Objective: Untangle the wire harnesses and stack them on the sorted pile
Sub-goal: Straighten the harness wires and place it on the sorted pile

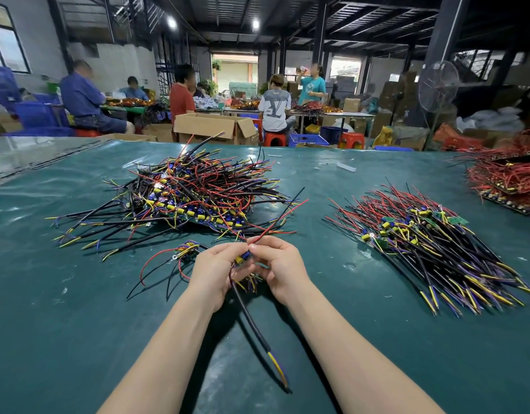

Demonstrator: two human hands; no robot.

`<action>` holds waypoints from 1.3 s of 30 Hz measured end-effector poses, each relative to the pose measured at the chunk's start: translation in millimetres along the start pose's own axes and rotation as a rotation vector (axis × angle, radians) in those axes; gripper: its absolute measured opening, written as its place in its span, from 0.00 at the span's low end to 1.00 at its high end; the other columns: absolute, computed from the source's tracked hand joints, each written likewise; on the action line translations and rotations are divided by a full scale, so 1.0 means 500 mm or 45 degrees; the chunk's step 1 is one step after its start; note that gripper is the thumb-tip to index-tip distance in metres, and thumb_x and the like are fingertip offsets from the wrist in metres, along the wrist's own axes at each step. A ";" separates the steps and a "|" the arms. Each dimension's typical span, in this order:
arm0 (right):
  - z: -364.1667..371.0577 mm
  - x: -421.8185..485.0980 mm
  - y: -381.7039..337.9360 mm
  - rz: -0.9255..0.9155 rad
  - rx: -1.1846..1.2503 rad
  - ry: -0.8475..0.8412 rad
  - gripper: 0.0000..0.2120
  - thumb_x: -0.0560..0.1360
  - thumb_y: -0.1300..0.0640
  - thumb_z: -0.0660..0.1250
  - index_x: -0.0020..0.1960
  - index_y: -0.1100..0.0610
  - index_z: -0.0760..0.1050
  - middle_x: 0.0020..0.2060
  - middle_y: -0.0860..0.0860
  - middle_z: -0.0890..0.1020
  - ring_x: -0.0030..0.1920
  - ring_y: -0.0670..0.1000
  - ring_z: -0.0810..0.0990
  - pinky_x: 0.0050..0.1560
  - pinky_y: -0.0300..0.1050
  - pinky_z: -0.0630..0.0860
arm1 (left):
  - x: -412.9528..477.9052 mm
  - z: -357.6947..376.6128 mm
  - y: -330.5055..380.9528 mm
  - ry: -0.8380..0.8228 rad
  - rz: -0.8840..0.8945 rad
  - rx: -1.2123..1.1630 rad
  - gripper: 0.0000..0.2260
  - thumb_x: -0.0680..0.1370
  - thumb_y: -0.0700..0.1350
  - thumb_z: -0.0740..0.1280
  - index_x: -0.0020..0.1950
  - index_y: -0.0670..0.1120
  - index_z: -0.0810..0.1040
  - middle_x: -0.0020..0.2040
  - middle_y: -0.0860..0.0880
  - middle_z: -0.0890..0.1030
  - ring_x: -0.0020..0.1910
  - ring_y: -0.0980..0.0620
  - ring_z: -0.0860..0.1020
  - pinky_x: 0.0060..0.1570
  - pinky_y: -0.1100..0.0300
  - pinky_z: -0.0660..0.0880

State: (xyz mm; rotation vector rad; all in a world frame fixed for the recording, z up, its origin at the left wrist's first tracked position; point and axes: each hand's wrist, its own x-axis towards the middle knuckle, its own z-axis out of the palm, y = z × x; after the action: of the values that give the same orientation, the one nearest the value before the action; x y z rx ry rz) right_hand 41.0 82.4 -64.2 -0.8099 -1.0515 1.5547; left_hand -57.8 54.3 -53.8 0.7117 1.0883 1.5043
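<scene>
**Free the red lead, then lay the harness in line with the pile**

Both your hands are busy on one wire harness (251, 318), held just above the dark green counter (78, 294) right in front of you. Your left hand (216, 273) has its fingers curled round the harness's yellow-and-blue component end. Your right hand (283, 267) pinches the thin red lead (275, 225) between thumb and forefinger.

That red lead runs off at 1 o'clock and crosses the near edge of the tangled heap of black, red, yellow and blue wires (195, 192), which lies at 11 o'clock from your hands. I judge it is not yet free. Slide your pinch along the lead towards its tip and lift it up and out rather than tugging, so you do not drag neighbouring wires with it. Let your left hand anchor the component end while you do this.

The harness's long axis now runs roughly 1 to 6 o'clock. The thick black sheathed cable drops towards you, and its bare yellow and blue ends point at 5 o'clock.

The sorted pile of aligned harnesses (430, 243) sits at 3 o'clock, well apart from your hands. Its axis runs 10 to 4 o'clock, with red leads at the far end and yellow and blue tips at the near end. Swing your cable's tail slightly to the right to match before setting it on top.

A second loose harness with a ring terminal (180, 255) lies just beside your left hand at 9 o'clock.
</scene>
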 end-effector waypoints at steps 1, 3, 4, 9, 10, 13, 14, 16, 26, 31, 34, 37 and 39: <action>-0.001 0.000 -0.001 0.002 0.003 0.006 0.13 0.72 0.72 0.62 0.35 0.59 0.76 0.24 0.49 0.79 0.23 0.44 0.73 0.26 0.33 0.71 | 0.000 0.001 0.000 -0.006 -0.008 0.001 0.08 0.74 0.32 0.65 0.36 0.38 0.78 0.25 0.47 0.79 0.23 0.55 0.77 0.26 0.67 0.77; 0.000 0.001 0.000 0.006 -0.004 -0.010 0.12 0.72 0.72 0.62 0.36 0.58 0.76 0.24 0.47 0.79 0.24 0.43 0.73 0.26 0.33 0.71 | -0.001 0.003 0.000 -0.009 -0.009 0.002 0.08 0.74 0.32 0.65 0.36 0.38 0.77 0.25 0.47 0.79 0.23 0.56 0.77 0.26 0.67 0.76; 0.001 0.000 0.000 0.010 -0.002 -0.029 0.12 0.73 0.71 0.62 0.37 0.58 0.76 0.24 0.47 0.79 0.23 0.43 0.73 0.27 0.32 0.71 | 0.000 0.003 0.000 -0.005 0.002 0.016 0.09 0.75 0.32 0.64 0.35 0.38 0.77 0.25 0.47 0.78 0.24 0.56 0.77 0.25 0.67 0.76; 0.000 -0.001 -0.004 0.021 0.074 -0.056 0.11 0.76 0.68 0.61 0.38 0.58 0.77 0.25 0.47 0.79 0.23 0.43 0.73 0.26 0.33 0.71 | -0.003 0.013 -0.001 0.037 0.065 0.096 0.11 0.75 0.32 0.63 0.33 0.38 0.76 0.25 0.47 0.77 0.24 0.57 0.76 0.25 0.67 0.76; -0.001 -0.001 -0.005 -0.001 0.056 -0.038 0.11 0.75 0.68 0.62 0.38 0.59 0.77 0.25 0.48 0.79 0.24 0.43 0.74 0.26 0.33 0.71 | -0.003 0.014 -0.001 0.046 0.066 0.112 0.10 0.75 0.32 0.63 0.34 0.38 0.75 0.25 0.47 0.77 0.23 0.57 0.76 0.25 0.67 0.76; 0.001 -0.003 -0.001 -0.126 -0.103 0.033 0.11 0.74 0.69 0.64 0.36 0.58 0.77 0.24 0.45 0.79 0.25 0.41 0.74 0.27 0.30 0.69 | -0.004 0.010 0.002 0.054 0.049 0.157 0.10 0.75 0.33 0.63 0.34 0.40 0.75 0.26 0.49 0.75 0.22 0.58 0.76 0.25 0.66 0.77; 0.004 -0.003 0.001 -0.164 -0.147 0.046 0.11 0.73 0.70 0.64 0.36 0.58 0.77 0.24 0.44 0.79 0.25 0.39 0.73 0.27 0.28 0.68 | -0.004 0.008 0.004 0.063 0.024 0.142 0.10 0.74 0.33 0.63 0.34 0.41 0.75 0.28 0.48 0.74 0.22 0.57 0.76 0.25 0.65 0.77; 0.008 -0.006 0.002 -0.203 -0.179 0.061 0.11 0.73 0.70 0.64 0.36 0.58 0.78 0.23 0.43 0.79 0.25 0.36 0.73 0.28 0.26 0.67 | -0.005 0.008 0.008 0.078 -0.020 0.095 0.09 0.74 0.33 0.64 0.35 0.41 0.75 0.29 0.48 0.74 0.21 0.56 0.76 0.24 0.65 0.77; 0.005 0.003 -0.021 -0.013 0.163 0.221 0.09 0.72 0.68 0.67 0.36 0.58 0.76 0.24 0.45 0.79 0.23 0.41 0.72 0.25 0.31 0.67 | -0.013 0.016 0.005 -0.031 0.132 0.325 0.08 0.74 0.36 0.68 0.35 0.43 0.81 0.25 0.53 0.79 0.24 0.61 0.76 0.24 0.70 0.72; 0.008 0.005 -0.021 0.044 0.476 0.243 0.10 0.74 0.70 0.63 0.37 0.60 0.75 0.22 0.48 0.77 0.20 0.43 0.71 0.20 0.32 0.64 | -0.022 0.032 0.000 0.001 0.238 0.361 0.12 0.72 0.34 0.68 0.30 0.46 0.80 0.23 0.55 0.77 0.23 0.64 0.74 0.24 0.72 0.69; -0.001 0.007 -0.030 0.039 0.475 0.253 0.12 0.75 0.70 0.60 0.38 0.58 0.75 0.22 0.46 0.77 0.20 0.42 0.72 0.21 0.32 0.66 | -0.021 0.029 -0.004 -0.008 0.178 0.359 0.10 0.72 0.34 0.68 0.31 0.43 0.80 0.25 0.52 0.78 0.23 0.63 0.75 0.23 0.71 0.71; -0.020 0.009 -0.043 0.050 0.428 0.319 0.10 0.76 0.68 0.62 0.38 0.58 0.74 0.22 0.47 0.78 0.20 0.40 0.72 0.21 0.31 0.69 | -0.022 0.027 -0.008 -0.053 0.090 0.409 0.08 0.72 0.34 0.67 0.32 0.40 0.77 0.29 0.47 0.73 0.22 0.58 0.73 0.24 0.69 0.71; -0.022 0.007 -0.046 0.088 0.375 0.335 0.08 0.75 0.68 0.63 0.38 0.60 0.75 0.21 0.47 0.78 0.19 0.40 0.72 0.21 0.31 0.70 | -0.021 0.024 -0.009 -0.062 0.089 0.461 0.12 0.71 0.33 0.66 0.28 0.42 0.77 0.30 0.46 0.71 0.22 0.57 0.72 0.26 0.67 0.71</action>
State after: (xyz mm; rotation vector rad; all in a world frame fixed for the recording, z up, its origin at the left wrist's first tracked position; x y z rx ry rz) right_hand 58.7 89.9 -47.1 -0.8240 -0.5930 1.5648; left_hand -42.9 47.1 -51.6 1.0392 1.3268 1.3531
